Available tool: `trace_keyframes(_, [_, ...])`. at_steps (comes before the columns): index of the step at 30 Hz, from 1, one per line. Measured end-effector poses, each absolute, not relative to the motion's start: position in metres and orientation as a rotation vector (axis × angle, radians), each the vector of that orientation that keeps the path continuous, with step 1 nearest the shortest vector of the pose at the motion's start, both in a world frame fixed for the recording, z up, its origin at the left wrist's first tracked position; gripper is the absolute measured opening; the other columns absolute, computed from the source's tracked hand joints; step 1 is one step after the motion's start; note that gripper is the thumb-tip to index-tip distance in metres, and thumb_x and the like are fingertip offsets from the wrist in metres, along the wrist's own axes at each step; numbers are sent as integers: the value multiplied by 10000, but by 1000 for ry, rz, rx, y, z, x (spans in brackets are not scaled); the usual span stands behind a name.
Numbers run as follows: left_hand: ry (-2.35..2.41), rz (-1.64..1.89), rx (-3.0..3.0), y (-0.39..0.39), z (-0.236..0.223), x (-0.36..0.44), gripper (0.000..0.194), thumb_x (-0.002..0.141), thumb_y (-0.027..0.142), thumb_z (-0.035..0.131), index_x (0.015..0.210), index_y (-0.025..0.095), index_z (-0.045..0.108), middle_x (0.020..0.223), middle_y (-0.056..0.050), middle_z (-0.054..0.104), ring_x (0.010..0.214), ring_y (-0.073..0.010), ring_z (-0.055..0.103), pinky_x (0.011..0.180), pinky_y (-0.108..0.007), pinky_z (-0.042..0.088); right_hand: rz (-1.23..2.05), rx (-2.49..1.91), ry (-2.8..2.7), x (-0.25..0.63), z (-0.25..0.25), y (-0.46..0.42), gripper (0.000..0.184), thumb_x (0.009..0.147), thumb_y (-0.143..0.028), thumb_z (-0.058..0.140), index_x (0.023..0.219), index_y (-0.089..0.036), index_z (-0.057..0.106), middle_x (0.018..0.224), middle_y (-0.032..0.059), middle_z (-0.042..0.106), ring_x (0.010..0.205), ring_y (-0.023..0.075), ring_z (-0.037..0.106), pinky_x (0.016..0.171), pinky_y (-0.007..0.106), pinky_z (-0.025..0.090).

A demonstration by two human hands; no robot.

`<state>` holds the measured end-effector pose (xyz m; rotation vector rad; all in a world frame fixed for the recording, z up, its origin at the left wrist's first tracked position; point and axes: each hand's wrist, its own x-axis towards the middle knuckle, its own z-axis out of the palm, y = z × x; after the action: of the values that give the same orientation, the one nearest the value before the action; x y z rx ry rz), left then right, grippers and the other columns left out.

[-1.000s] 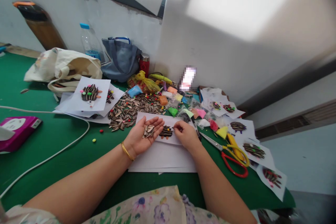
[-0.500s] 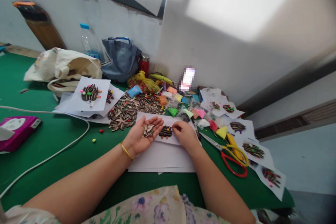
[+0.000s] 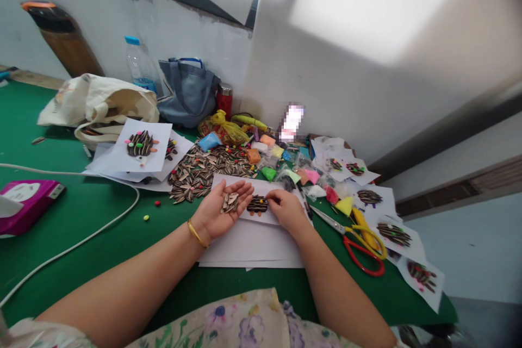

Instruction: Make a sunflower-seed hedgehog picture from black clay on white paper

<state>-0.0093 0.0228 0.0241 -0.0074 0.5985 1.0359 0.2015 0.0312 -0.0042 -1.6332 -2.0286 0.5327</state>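
My left hand (image 3: 220, 209) lies palm up over a white sheet, cupping several striped sunflower seeds (image 3: 230, 202). My right hand (image 3: 287, 209) is curled, its fingertips pinched against the right side of a small dark clay hedgehog (image 3: 258, 204) stuck with seeds. The hedgehog sits on a white paper sheet (image 3: 261, 228) on the green table (image 3: 81, 217). What the fingertips pinch is too small to make out.
A heap of sunflower seeds (image 3: 199, 168) lies behind the sheet. Finished hedgehogs on papers (image 3: 141, 144) sit left and right (image 3: 393, 234). Red and yellow scissors (image 3: 362, 250), clay packets (image 3: 281, 166), bags (image 3: 187, 89), a water bottle (image 3: 136, 62), a white cable (image 3: 81, 239) and a pink box (image 3: 24, 204) surround them.
My right hand has edged a little left, closer against the hedgehog. The left hand has stayed put with its seeds.
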Motion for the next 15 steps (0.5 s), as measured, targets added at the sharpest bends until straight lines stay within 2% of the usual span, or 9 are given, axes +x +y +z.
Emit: trace_keyframes(15, [602, 1028, -5, 23, 23, -9, 419, 988, 367, 320, 1000, 85, 629, 1016, -167, 701, 1007, -248, 678, 806, -345, 594, 515, -1643, -2138, 198, -1, 34, 221, 820, -129, 522, 898, -200, 716, 904, 47, 720, 843, 188, 632, 766, 280, 447])
